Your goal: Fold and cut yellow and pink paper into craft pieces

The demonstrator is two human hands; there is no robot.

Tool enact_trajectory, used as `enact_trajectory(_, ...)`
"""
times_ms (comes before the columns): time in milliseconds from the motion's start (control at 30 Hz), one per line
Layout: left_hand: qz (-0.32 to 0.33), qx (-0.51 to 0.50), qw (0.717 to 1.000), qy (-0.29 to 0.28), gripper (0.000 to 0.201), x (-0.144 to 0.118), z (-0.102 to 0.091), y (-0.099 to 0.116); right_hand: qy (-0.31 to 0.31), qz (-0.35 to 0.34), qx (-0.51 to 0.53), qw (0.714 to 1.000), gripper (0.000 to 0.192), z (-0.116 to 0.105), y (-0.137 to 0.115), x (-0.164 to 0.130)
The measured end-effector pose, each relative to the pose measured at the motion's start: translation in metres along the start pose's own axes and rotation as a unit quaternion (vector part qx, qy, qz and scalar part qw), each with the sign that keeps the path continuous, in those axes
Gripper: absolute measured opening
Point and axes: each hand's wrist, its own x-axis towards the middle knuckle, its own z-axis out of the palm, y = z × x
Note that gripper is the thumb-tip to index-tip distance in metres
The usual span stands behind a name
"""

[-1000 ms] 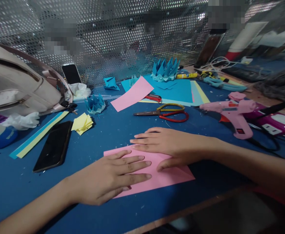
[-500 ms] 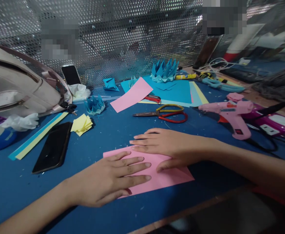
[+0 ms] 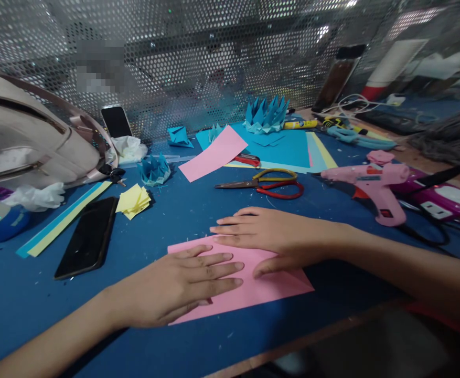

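In the head view, a folded sheet of pink paper (image 3: 253,286) lies flat on the blue work table (image 3: 182,210), close to its near edge. The left hand (image 3: 174,286) rests palm down on the sheet's left part, fingers straight and slightly spread, pointing right. The right hand (image 3: 271,236) lies flat across the sheet's far edge, fingers extended and close together, pointing left, with the thumb pressed on the paper. Neither hand pinches anything.

Beyond the hands lie scissors with yellow and red handles (image 3: 265,184), and farther back a loose pink paper strip (image 3: 217,152) overlaps a teal paper sheet (image 3: 285,147). A pink hot-glue gun (image 3: 371,181) sits to the right. To the left are a black smartphone lying face up (image 3: 88,236), a small stack of yellow paper squares (image 3: 133,199), a folded blue paper crown (image 3: 154,169) and a beige handbag (image 3: 29,142). A perforated metal screen (image 3: 198,63) closes the back of the table.
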Motion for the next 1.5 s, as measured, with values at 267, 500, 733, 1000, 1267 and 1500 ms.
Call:
enact_trajectory(267,-0.003,0.027,1.000,-0.009,0.054,-0.0001,0.0004,-0.0005,-0.004,-0.002,0.001,1.000,0.065,-0.0008,-0.0005,0.0002)
enact_trajectory(500,-0.007,0.048,0.999,-0.015,0.053,0.0003,0.0010,0.0002,-0.010,-0.001,-0.001,1.000,0.065,-0.0004,0.0006,0.0007)
enact_trajectory(733,-0.004,0.033,0.999,-0.013,0.054,0.0003,-0.0001,0.0002,-0.007,-0.004,-0.001,1.000,0.066,0.0002,0.0000,-0.0006)
enact_trajectory(1000,-0.003,0.016,1.000,-0.010,0.056,0.0002,0.0004,-0.0007,0.011,-0.012,-0.003,1.000,0.065,0.0004,0.0004,-0.0013)
enact_trajectory(1267,-0.001,0.019,1.000,-0.012,0.054,0.0006,-0.0004,-0.0002,-0.001,-0.004,-0.004,1.000,0.065,0.0006,-0.0007,-0.0021)
enact_trajectory(1500,0.013,0.041,0.999,0.020,0.057,-0.0012,0.0063,0.0024,0.023,-0.012,-0.003,1.000,0.066,0.0028,0.0001,-0.0037)
